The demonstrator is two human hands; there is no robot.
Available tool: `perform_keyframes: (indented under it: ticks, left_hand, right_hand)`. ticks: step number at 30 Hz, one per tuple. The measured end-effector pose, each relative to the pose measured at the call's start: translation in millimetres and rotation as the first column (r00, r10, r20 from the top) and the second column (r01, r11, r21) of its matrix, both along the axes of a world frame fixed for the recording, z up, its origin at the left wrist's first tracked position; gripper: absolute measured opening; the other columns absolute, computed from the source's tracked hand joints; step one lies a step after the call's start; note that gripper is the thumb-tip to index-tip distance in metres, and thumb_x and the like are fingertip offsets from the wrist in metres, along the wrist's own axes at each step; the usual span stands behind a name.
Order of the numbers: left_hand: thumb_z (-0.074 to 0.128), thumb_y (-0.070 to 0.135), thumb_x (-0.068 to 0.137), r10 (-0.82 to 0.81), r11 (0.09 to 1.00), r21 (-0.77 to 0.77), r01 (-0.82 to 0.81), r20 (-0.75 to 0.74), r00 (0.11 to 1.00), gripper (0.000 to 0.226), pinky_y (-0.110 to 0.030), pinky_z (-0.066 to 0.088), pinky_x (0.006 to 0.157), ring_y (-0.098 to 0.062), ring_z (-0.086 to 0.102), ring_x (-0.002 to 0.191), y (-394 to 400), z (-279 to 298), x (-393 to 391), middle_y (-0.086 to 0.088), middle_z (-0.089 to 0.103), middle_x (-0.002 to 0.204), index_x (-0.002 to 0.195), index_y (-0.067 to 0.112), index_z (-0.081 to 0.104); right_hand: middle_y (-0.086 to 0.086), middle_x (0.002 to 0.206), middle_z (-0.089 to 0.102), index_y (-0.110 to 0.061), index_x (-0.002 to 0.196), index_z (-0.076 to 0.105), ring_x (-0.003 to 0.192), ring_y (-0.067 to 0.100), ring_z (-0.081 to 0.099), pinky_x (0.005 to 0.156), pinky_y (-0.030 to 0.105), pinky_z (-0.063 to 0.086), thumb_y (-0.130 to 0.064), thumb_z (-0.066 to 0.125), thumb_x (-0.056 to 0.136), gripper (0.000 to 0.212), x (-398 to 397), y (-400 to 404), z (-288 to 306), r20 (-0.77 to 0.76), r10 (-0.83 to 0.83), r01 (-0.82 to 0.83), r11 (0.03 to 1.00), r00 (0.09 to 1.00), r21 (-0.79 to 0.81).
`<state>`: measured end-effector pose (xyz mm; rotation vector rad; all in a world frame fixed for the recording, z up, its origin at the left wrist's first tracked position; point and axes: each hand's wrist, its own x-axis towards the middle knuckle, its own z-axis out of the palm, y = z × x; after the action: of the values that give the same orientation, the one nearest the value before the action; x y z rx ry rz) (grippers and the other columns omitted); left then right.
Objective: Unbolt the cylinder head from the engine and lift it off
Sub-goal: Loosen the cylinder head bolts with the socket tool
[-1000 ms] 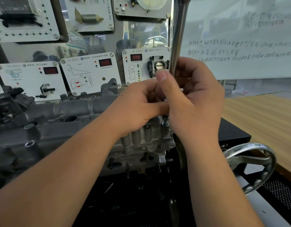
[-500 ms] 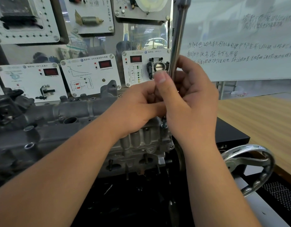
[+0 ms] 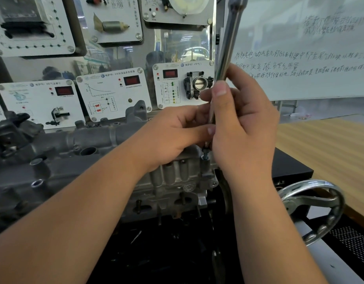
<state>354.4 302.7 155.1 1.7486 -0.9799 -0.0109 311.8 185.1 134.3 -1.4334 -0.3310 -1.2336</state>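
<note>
The grey cylinder head (image 3: 78, 144) lies across the engine (image 3: 173, 191) on a stand, running from the left to the centre. A long chrome wrench (image 3: 230, 35) stands nearly upright over its right end. My right hand (image 3: 244, 128) grips the lower part of the wrench handle, thumb pointing up along it. My left hand (image 3: 175, 132) holds the wrench's lower end, fingers curled round it just left of my right hand. Below both hands a bolt (image 3: 205, 155) sticks up from the head's right corner. The wrench tip is hidden by my fingers.
Sensor display panels (image 3: 113, 95) stand right behind the engine. A whiteboard (image 3: 304, 58) fills the upper right. A chrome handwheel (image 3: 314, 208) juts out at lower right beside a black box (image 3: 289, 167). A wooden table (image 3: 328, 152) lies to the right.
Both hands and the wrench have stayed in nearly the same place over the bolt; my right thumb has shifted slightly up the handle.
</note>
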Motion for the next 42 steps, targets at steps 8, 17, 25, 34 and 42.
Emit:
perform_keyframes:
  ticks: [8,17,25,34,42]
  left_hand:
    - [0.07,0.0,0.088,0.029,0.998,0.049,-0.032,0.045,0.999,0.015,-0.03,0.059,0.073,-0.025,0.069,0.082,-5.6,4.7,10.7,-0.018,0.072,0.091,0.103,0.003,0.071]
    - [0.064,0.015,0.088,-0.099,0.988,-0.118,0.098,0.003,0.995,0.017,-0.016,0.054,0.075,-0.004,0.071,0.082,-0.7,-5.7,5.2,0.008,0.076,0.085,0.103,0.009,0.07]
    - [0.075,0.006,0.084,0.056,0.997,-0.065,-0.046,0.156,0.986,0.021,-0.052,0.055,0.082,-0.046,0.065,0.093,-1.5,-5.2,6.6,-0.027,0.068,0.095,0.103,0.0,0.068]
    - [0.067,0.012,0.091,-0.064,0.994,-0.079,0.069,0.068,0.996,0.01,-0.018,0.054,0.081,-0.006,0.072,0.087,-1.9,-9.0,6.8,0.009,0.077,0.088,0.098,0.016,0.073]
    - [0.076,0.015,0.083,0.089,0.995,-0.054,-0.081,0.153,0.984,0.03,-0.062,0.053,0.088,-0.049,0.065,0.095,-4.2,-4.7,5.6,-0.029,0.07,0.099,0.106,-0.002,0.068]
  right_hand:
    - [-0.005,0.075,0.069,-0.024,0.098,0.072,0.07,0.01,0.065,0.066,0.037,0.057,-0.026,0.07,0.093,0.006,4.4,-5.2,3.4,0.005,0.045,-0.045,0.999,0.999,-0.01]
    - [-0.004,0.095,0.076,-0.015,0.131,0.063,0.092,0.012,0.072,0.083,0.044,0.059,-0.021,0.055,0.102,0.031,4.4,-6.2,1.0,-0.008,0.072,-0.072,0.995,0.997,-0.072]
    - [-0.001,0.076,0.063,-0.017,0.091,0.065,0.073,0.019,0.063,0.066,0.039,0.054,-0.03,0.065,0.096,0.014,-4.8,-1.3,3.2,0.002,0.045,-0.044,0.988,0.999,-0.145]
    - [-0.012,0.087,0.072,-0.007,0.126,0.068,0.08,0.004,0.067,0.072,0.024,0.055,-0.019,0.053,0.103,0.03,-2.7,-12.4,3.2,-0.008,0.06,-0.06,0.992,0.998,-0.114]
    - [-0.01,0.081,0.067,-0.021,0.106,0.07,0.077,0.011,0.063,0.071,0.034,0.055,-0.028,0.065,0.096,0.013,0.1,-6.1,2.8,0.023,0.093,-0.091,0.991,0.995,-0.097]
